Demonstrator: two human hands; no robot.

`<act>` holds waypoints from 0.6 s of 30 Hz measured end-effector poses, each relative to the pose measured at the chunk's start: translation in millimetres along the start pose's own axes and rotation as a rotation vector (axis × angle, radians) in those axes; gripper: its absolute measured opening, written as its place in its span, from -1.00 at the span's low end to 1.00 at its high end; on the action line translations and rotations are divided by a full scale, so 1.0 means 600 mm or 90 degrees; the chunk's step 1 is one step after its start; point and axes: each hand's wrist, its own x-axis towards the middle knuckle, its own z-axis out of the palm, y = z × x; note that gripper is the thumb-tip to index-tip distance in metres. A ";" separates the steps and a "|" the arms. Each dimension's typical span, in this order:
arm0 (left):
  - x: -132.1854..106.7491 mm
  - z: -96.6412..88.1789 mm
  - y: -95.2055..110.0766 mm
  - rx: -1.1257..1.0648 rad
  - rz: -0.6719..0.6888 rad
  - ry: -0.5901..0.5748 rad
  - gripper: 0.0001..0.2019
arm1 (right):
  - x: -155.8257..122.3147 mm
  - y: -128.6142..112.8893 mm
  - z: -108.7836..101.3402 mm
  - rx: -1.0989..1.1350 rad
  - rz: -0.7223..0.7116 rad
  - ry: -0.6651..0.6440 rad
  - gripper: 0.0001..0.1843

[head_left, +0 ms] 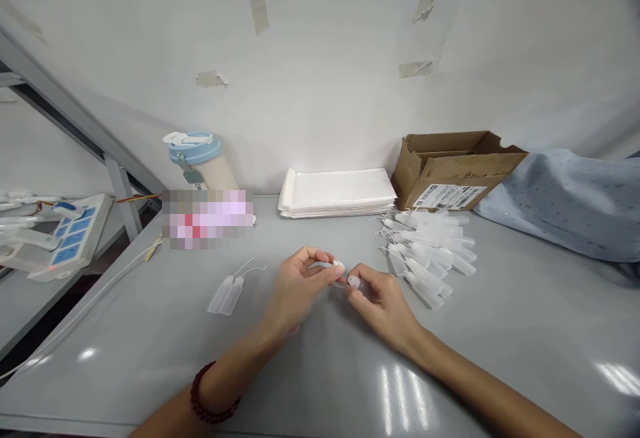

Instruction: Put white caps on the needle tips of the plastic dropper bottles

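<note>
Two-handed pinch on bottle (327, 265), at mid table (500, 331): left hand (299, 286) closed on one end, right hand (383, 299) closed on the other. Could slip loose under uneven fingertip squeeze and roll right into pile (430, 255), lost among lookalikes.
</note>
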 end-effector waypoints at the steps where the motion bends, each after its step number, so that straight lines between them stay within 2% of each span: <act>1: 0.000 0.000 0.000 -0.011 0.001 -0.010 -0.79 | 0.001 0.000 0.000 0.003 0.005 0.000 -0.88; 6: 0.000 0.002 0.001 -0.071 -0.014 -0.059 -0.79 | 0.003 -0.003 0.001 0.008 0.025 0.006 -0.89; 11: 0.000 0.004 -0.006 -0.079 -0.008 -0.073 -0.86 | 0.002 -0.004 0.001 0.036 0.038 -0.001 -0.86; 14: 0.001 0.005 -0.011 -0.075 0.004 -0.071 -0.89 | 0.002 -0.003 0.000 0.082 0.049 -0.003 -0.84; 18: 0.002 0.001 -0.007 -0.110 -0.032 -0.087 -0.88 | 0.006 -0.001 -0.004 0.183 0.074 -0.012 -0.82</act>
